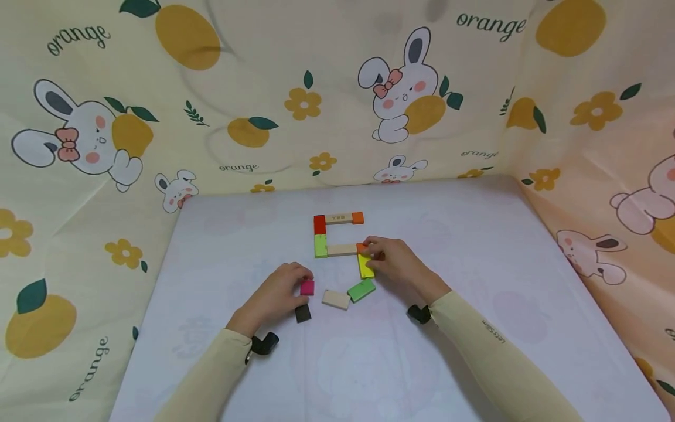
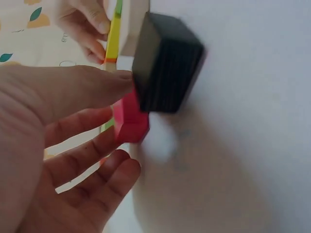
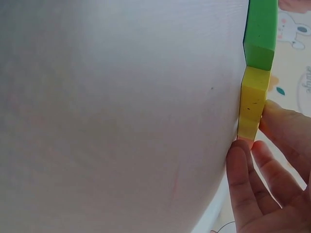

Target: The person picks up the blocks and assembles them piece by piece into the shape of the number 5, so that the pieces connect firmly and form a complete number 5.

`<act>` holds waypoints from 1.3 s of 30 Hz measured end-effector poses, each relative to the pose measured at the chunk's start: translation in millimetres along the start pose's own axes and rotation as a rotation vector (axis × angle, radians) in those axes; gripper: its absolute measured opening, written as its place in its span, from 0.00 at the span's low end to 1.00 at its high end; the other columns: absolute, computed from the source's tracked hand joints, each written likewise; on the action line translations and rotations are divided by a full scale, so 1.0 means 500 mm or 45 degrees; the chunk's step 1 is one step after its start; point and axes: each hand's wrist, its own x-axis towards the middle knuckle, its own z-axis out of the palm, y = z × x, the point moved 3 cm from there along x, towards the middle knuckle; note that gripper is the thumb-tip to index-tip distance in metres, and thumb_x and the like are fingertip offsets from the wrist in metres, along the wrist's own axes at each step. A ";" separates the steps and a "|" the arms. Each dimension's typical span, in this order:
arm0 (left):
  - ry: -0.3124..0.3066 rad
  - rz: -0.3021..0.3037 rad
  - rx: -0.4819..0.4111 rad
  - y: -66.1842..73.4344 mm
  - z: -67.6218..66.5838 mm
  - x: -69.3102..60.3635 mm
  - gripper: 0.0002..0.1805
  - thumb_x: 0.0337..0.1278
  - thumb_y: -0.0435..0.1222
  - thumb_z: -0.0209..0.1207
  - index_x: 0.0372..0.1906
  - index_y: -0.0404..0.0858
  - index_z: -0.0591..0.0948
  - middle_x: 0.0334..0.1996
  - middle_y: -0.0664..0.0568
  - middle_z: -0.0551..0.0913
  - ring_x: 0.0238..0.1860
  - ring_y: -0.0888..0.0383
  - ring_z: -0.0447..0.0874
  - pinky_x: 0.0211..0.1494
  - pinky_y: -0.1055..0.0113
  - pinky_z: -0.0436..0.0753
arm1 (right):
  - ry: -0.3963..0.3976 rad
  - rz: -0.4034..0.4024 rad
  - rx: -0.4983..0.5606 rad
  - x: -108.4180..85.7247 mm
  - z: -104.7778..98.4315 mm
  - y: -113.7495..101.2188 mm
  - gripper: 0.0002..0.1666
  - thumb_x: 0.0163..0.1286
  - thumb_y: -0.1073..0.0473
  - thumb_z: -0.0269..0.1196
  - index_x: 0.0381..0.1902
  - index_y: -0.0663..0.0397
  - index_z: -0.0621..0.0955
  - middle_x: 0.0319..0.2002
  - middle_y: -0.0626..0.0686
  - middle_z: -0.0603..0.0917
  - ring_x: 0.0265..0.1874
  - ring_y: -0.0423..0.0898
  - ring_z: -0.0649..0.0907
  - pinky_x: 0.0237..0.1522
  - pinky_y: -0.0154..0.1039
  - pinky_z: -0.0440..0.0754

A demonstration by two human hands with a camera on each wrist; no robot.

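Observation:
My left hand (image 1: 282,290) is at a small pink block (image 1: 307,288), its thumb on the near side and fingertips on the far side, pinching it. Close to that thumb lies a black block (image 1: 303,313), large in the left wrist view. My right hand (image 1: 395,261) grips around a yellow block (image 1: 366,266), its thumb along the side and other fingers by the small orange block (image 1: 361,248) at the far end. Near the yellow block's front end lies a green block (image 1: 361,291); beside it is a plain wooden block (image 1: 336,299).
Farther back, a joined outline holds a red block (image 1: 319,224), a light green block (image 1: 320,246), two long wooden blocks, one of them the back wooden block (image 1: 338,218), and an orange corner block (image 1: 358,218). Everything lies on a white table (image 1: 464,351) before a patterned cloth (image 1: 327,70).

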 end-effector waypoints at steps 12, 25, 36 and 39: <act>-0.028 -0.011 0.035 0.019 0.023 0.021 0.19 0.67 0.36 0.73 0.59 0.42 0.85 0.56 0.52 0.82 0.54 0.53 0.78 0.55 0.60 0.86 | -0.004 -0.003 0.031 -0.004 -0.006 -0.003 0.21 0.74 0.61 0.74 0.63 0.49 0.90 0.75 0.53 0.78 0.51 0.49 0.82 0.52 0.40 0.85; -0.120 0.045 0.053 0.042 0.014 0.040 0.16 0.65 0.31 0.72 0.56 0.42 0.86 0.53 0.53 0.82 0.55 0.54 0.77 0.59 0.59 0.85 | -0.002 0.011 0.035 -0.004 -0.004 -0.004 0.22 0.74 0.61 0.74 0.64 0.47 0.89 0.75 0.52 0.78 0.55 0.50 0.82 0.54 0.41 0.85; -0.165 0.041 0.046 0.045 0.016 0.049 0.18 0.66 0.31 0.72 0.59 0.45 0.85 0.55 0.54 0.81 0.55 0.55 0.76 0.57 0.61 0.85 | -0.001 0.007 -0.004 -0.003 -0.002 -0.008 0.21 0.75 0.60 0.73 0.64 0.48 0.89 0.74 0.53 0.78 0.57 0.51 0.82 0.56 0.43 0.85; -0.168 0.054 0.041 0.046 0.016 0.050 0.19 0.66 0.30 0.71 0.59 0.44 0.85 0.55 0.54 0.81 0.55 0.55 0.76 0.57 0.61 0.85 | 0.006 -0.007 -0.027 -0.004 -0.003 -0.009 0.21 0.75 0.60 0.74 0.64 0.48 0.89 0.72 0.53 0.80 0.61 0.53 0.82 0.61 0.47 0.85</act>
